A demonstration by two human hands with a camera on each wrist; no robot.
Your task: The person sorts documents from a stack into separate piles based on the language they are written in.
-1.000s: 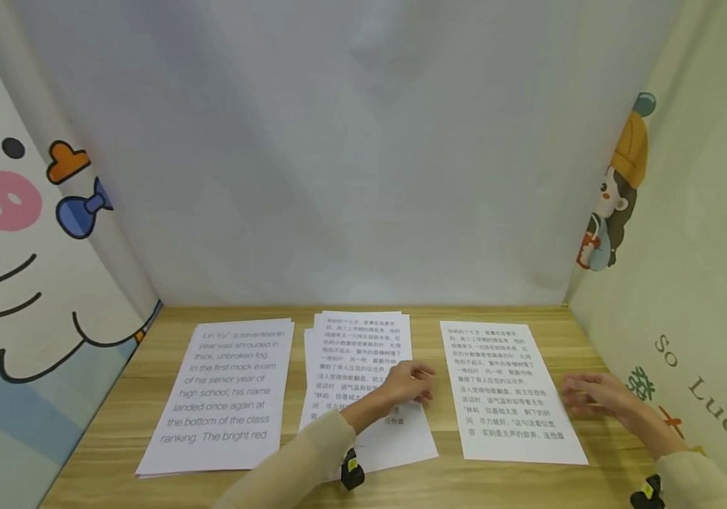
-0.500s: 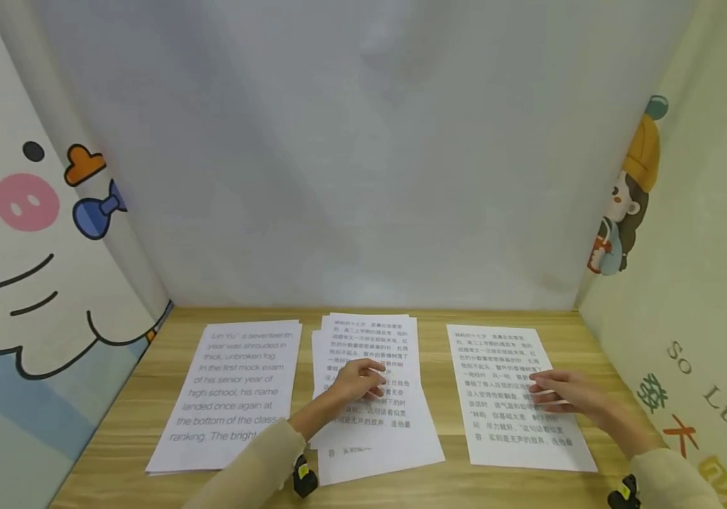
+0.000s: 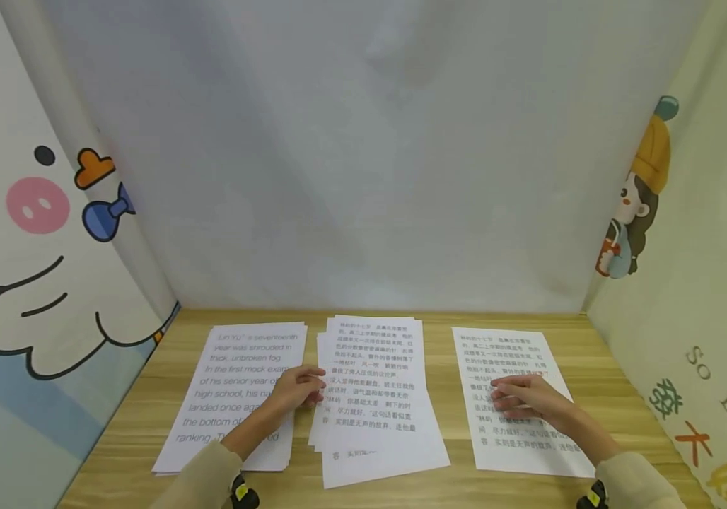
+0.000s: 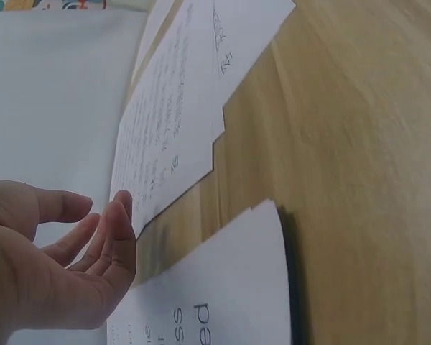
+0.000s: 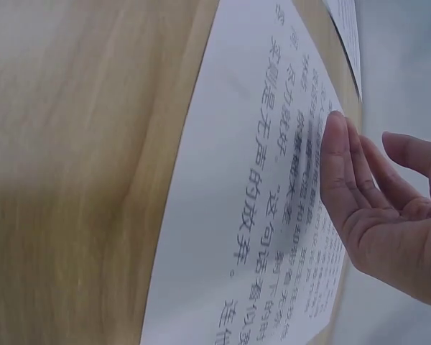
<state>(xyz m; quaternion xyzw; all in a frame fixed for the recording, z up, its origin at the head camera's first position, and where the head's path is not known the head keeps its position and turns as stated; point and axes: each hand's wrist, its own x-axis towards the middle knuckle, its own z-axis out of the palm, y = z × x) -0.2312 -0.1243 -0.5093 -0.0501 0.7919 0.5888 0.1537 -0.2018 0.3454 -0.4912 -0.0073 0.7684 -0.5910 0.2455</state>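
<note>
Three groups of printed paper lie in a row on the wooden table. At left is a stack of sheets with large English text [image 3: 230,360]. A loosely fanned stack with Chinese text [image 3: 373,385] occupies the middle, its lower sheets sticking out. To the right lies a sheet with Chinese text [image 3: 497,346]. My left hand [image 3: 296,390] hovers at the English stack's right edge, beside the gap to the middle stack; its fingers bend loosely and hold nothing. Over the right sheet is my right hand [image 3: 532,399], fingers relaxed and nothing held; the right wrist view shows its shadow on the print.
The wooden tabletop [image 3: 414,488] extends in front of and between the papers. A pale grey back wall [image 3: 370,177] rises behind it. Printed side panels, a cartoon one [image 3: 39,283] at left and a lettered one [image 3: 688,283] at right, bound the space.
My left hand has moved left, from over the middle stack to the English stack's edge. My right hand has come left from beside the right sheet to over it. The head view has shifted slightly.
</note>
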